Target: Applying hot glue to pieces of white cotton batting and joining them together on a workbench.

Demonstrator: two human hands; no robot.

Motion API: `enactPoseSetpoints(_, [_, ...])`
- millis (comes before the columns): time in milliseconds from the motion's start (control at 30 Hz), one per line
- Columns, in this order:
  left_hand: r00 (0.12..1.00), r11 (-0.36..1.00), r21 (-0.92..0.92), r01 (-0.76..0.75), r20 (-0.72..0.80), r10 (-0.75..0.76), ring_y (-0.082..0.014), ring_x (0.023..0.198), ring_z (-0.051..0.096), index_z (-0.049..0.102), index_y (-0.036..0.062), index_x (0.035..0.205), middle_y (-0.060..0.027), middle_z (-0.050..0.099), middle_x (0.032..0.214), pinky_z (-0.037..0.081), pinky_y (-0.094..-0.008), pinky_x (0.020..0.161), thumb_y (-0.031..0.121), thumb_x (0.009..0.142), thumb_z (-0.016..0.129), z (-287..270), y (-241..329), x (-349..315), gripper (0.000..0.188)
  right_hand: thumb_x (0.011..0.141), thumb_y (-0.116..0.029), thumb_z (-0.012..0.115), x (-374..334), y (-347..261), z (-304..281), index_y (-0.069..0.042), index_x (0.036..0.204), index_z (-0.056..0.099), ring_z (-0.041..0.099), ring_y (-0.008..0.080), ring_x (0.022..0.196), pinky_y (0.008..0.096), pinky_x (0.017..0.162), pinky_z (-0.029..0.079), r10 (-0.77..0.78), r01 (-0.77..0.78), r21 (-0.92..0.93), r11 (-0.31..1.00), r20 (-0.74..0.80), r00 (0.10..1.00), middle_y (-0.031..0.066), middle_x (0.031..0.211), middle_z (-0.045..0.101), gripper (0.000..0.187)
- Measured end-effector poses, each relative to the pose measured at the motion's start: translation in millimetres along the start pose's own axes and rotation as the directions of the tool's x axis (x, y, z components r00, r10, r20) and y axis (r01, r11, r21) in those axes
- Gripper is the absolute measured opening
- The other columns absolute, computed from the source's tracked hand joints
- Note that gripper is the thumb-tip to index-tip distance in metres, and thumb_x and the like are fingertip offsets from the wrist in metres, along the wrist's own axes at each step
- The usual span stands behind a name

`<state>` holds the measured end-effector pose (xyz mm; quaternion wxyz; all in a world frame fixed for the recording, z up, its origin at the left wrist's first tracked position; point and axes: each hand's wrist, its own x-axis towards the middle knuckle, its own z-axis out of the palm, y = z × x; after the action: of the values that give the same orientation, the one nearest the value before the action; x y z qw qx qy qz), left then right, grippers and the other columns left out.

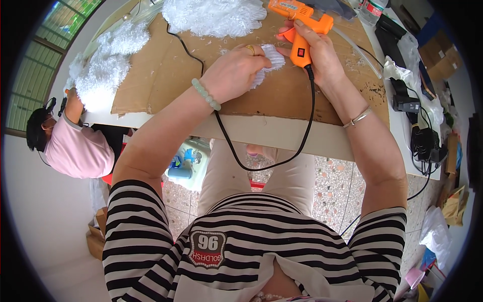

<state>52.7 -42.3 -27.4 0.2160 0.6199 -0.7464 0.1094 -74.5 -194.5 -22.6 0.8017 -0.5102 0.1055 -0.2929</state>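
Note:
My right hand (322, 53) is wrapped round an orange hot glue gun (303, 48), its nozzle pointing up and to the left. From the handle's base a black cord loops down over the table edge and back up toward my left wrist. My left hand (239, 70), fingers closed, pinches a small piece of white ribbed fabric (273, 58) just left of the gun. Part of that fabric is hidden under the fingers. A finger of my right hand reaches to the fabric's right edge. Both hands are above a brown cardboard sheet (166, 85).
Fluffy white piles (214, 17) lie at the far side and on the left (108, 63). Black adapters and cables (422, 138) crowd the right edge, near a plastic bottle (371, 11). A clear glue stick (365, 55) lies right of my hand. Another person (80, 146) sits at left.

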Motion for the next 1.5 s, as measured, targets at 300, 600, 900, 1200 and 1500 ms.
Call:
enactPoseSetpoints(300, [0.992, 0.993, -0.037, 0.114, 0.066, -0.111, -0.0329, 0.090, 0.056, 0.054, 0.0068, 0.096, -0.0110, 0.058, 0.104, 0.045, -0.0415, 0.077, 0.004, 0.078, 0.053, 10.4, 1.2, -1.8, 0.019, 0.092, -0.019, 0.050, -19.7, -12.2, 11.7, 0.001, 0.115, 0.051, 0.060, 0.0194, 0.092, 0.0380, 0.081, 0.052, -0.172, 0.175, -0.082, 0.981, 0.044, 0.984, 0.0103, 0.100, 0.060, 0.031])
enactPoseSetpoints(600, [0.995, 0.989, -0.117, 0.090, 0.043, -0.085, -0.0307, 0.096, 0.057, 0.057, 0.0168, 0.114, -0.0120, 0.060, 0.103, 0.044, -0.0411, 0.085, 0.008, 0.074, 0.057, 10.8, 0.2, -5.7, 0.041, 0.093, -0.021, 0.049, -14.6, 1.5, 4.8, 0.000, 0.115, 0.052, 0.059, 0.0191, 0.093, 0.0388, 0.083, 0.051, 0.035, -0.034, -0.056, 0.998, 0.012, 0.999, 0.0095, 0.101, 0.059, 0.031])
enactPoseSetpoints(900, [0.992, 0.997, 0.015, 0.080, -0.099, -0.078, -0.0321, 0.090, 0.059, 0.054, 0.0188, 0.115, -0.0158, 0.052, 0.120, 0.048, -0.0411, 0.077, 0.000, 0.071, 0.056, 7.2, 15.8, -2.2, 0.047, 0.092, -0.019, 0.050, -16.4, 4.1, 2.0, 0.000, 0.112, 0.053, 0.061, 0.0169, 0.086, 0.0351, 0.076, 0.054, 0.031, -0.031, -0.033, 0.999, 0.019, 0.999, 0.0087, 0.096, 0.061, 0.027])
enactPoseSetpoints(1200, [0.956, 0.965, 0.068, 0.252, 0.137, -0.259, -0.0335, 0.087, 0.060, 0.049, 0.0160, 0.123, -0.0181, 0.050, 0.125, 0.047, -0.0403, 0.082, 0.010, 0.081, 0.051, 2.1, 12.6, -4.4, 0.043, 0.091, -0.022, 0.053, -14.9, 4.2, -2.3, -0.001, 0.110, 0.054, 0.061, 0.0173, 0.087, 0.0361, 0.074, 0.054, 0.045, -0.045, -0.016, 0.999, -0.025, 0.999, 0.0083, 0.095, 0.061, 0.028])
enactPoseSetpoints(1500, [0.723, 0.743, -0.239, 0.625, -0.181, -0.667, -0.0073, 0.064, 0.053, 0.067, 0.0017, 0.089, -0.0031, 0.065, 0.072, 0.043, -0.0232, 0.059, 0.025, 0.087, 0.060, -52.0, -48.2, 31.9, 0.025, 0.091, -0.022, 0.053, -14.7, 1.5, 5.5, -0.002, 0.107, 0.055, 0.061, 0.0168, 0.083, 0.0339, 0.071, 0.055, 0.113, -0.114, 0.003, 0.994, -0.119, 0.986, 0.0079, 0.094, 0.061, 0.026])
